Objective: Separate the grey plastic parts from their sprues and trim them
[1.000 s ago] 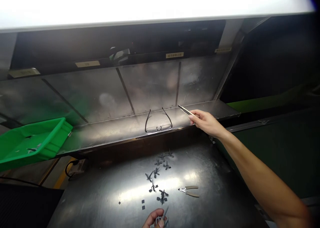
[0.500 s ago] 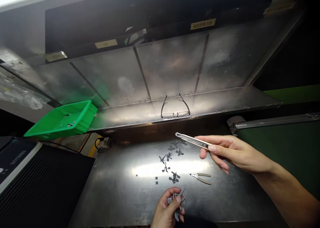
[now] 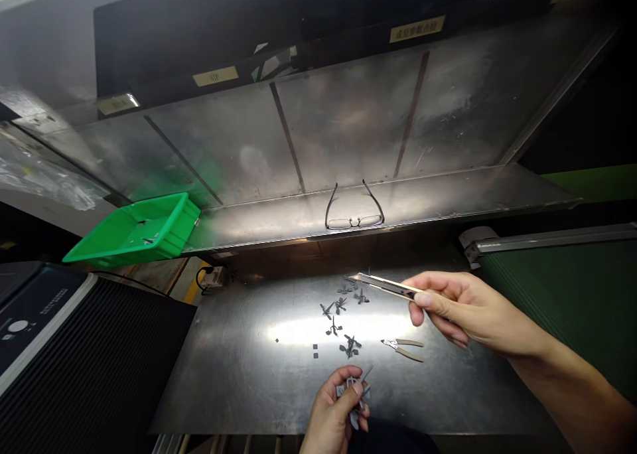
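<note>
My left hand [image 3: 334,407], low over the front of the metal table, is closed around a grey branched plastic piece [image 3: 354,415] with thin prongs. My right hand [image 3: 460,308] grips a utility knife [image 3: 391,287] by its rear end, raised over the table's right part. The knife points left, and a blade shows at its tip. Beneath it lie several dark branched plastic pieces [image 3: 350,346] in a loose row. A pair of nippers [image 3: 404,349] with beige handles rests to the right of them. Small dark square pieces [image 3: 315,356] lie left of the row.
Eyeglasses [image 3: 354,223] stand on the metal shelf [image 3: 269,225] behind the table. A green bin [image 3: 172,231] with a few bits inside sits at the shelf's left end. A green conveyor belt [image 3: 572,295] runs at right; a black ribbed surface [image 3: 124,334] lies at left.
The knife's blade now shows out past the handle's tip. My right hand has shifted slightly right with the knife. My left hand keeps its hold, and the view has tilted a little.
</note>
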{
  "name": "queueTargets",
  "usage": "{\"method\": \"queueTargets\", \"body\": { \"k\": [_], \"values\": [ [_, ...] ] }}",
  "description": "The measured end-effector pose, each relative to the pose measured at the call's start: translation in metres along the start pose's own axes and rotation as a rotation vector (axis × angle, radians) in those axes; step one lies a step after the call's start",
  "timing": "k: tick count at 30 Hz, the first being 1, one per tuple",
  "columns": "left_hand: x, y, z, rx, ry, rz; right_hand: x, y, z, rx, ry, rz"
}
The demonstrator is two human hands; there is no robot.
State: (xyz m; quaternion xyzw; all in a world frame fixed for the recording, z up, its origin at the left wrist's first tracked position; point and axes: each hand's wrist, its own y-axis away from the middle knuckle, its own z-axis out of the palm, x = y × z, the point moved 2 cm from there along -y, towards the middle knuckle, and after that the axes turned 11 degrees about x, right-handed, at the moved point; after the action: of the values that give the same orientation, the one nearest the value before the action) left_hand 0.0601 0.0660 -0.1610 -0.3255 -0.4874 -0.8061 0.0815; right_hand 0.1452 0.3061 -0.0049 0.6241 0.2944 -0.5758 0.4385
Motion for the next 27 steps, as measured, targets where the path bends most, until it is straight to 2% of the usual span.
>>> {"method": "queueTargets", "body": {
  "k": [15,20,23,27],
  "values": [
    [0.003,0.006,0.005,0.045,0.034,0.024,0.000,0.004,0.003,-0.008,0.023,0.000],
    [-0.003,-0.002,-0.001,0.069,0.037,0.019,-0.008,0.005,0.002,-0.030,0.095,-0.098],
    [-0.004,-0.006,-0.002,0.094,0.044,0.025,-0.020,-0.013,-0.020,0.058,0.247,-0.254],
    [-0.001,-0.004,0.000,0.102,0.066,0.016,-0.035,-0.067,-0.089,0.341,0.670,-0.409]
  ]
}}
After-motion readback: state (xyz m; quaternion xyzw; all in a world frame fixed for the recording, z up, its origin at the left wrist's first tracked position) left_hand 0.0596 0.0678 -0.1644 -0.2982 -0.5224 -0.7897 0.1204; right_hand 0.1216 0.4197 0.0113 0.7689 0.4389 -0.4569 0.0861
